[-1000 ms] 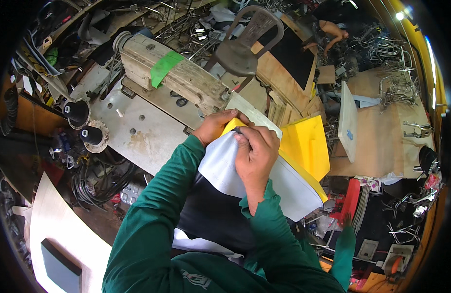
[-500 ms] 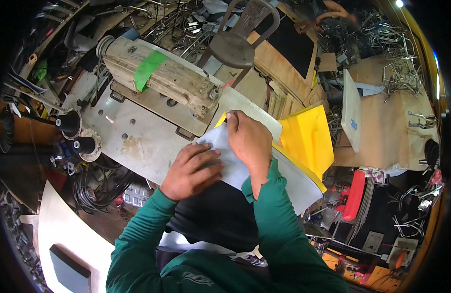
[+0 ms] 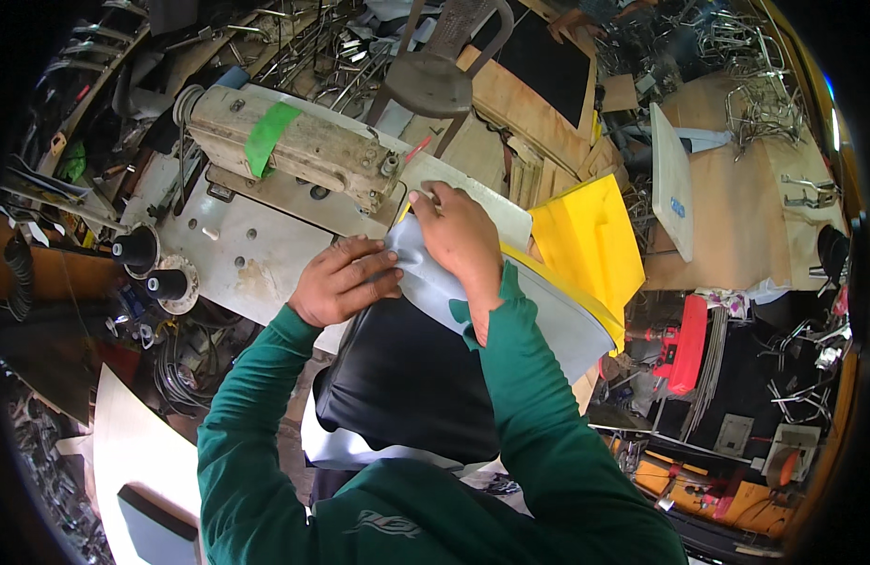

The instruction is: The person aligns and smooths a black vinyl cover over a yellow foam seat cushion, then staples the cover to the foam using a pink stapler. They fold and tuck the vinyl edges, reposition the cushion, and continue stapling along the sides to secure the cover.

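Note:
A pale grey sheet of flexible material (image 3: 539,301), backed by yellow along its far edge, slants across the sewing machine table and over my lap. My right hand (image 3: 459,235) grips its far left end with curled fingers, close to the needle end of the sewing machine (image 3: 294,146). My left hand (image 3: 348,282) is at the sheet's left edge, its fingers together and the fingertips pinching the creased material; the thumb is mostly hidden. Below the sheet, a black smooth piece (image 3: 407,377) with a white underside lies over my lap. A yellow sheet (image 3: 590,245) spreads out to the right.
Two black thread cones (image 3: 167,282) stand at the left of the machine table (image 3: 265,273). A curved white board (image 3: 138,428) is at lower left. Beyond the machine are a brown plastic chair (image 3: 430,85) and, at top right, part of another person's hand (image 3: 571,24).
My left fingers have come to the sheet's left edge, beside my right hand. The whole view has shifted slightly, and more of the black piece on my lap shows.

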A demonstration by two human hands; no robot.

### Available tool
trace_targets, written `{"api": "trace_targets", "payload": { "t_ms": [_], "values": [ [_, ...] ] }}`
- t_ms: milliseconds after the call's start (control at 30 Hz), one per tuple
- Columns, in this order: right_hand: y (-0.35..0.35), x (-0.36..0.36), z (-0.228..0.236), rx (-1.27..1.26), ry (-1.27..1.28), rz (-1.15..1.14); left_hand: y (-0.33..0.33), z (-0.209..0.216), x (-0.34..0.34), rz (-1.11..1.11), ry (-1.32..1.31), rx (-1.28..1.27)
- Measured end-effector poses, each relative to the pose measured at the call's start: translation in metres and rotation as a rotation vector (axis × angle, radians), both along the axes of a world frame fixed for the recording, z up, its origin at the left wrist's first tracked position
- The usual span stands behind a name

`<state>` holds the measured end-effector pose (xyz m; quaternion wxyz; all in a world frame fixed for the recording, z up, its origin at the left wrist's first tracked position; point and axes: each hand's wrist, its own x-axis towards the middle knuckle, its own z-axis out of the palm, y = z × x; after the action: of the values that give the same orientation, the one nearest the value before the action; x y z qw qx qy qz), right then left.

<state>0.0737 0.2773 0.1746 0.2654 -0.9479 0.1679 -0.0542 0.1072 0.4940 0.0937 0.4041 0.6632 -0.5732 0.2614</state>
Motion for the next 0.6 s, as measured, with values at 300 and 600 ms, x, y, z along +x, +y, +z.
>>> {"api": "trace_targets", "payload": {
  "t_ms": [300, 600],
  "values": [
    [0.004, -0.105, 0.031, -0.343, -0.360, 0.223, -0.059, 0.015, 0.016, -0.162, 0.668, -0.086],
    [-0.060, -0.036, 0.023, -0.046, -0.029, 0.081, -0.069, -0.011, 0.032, -0.538, 1.288, 0.030]
  ]
}}
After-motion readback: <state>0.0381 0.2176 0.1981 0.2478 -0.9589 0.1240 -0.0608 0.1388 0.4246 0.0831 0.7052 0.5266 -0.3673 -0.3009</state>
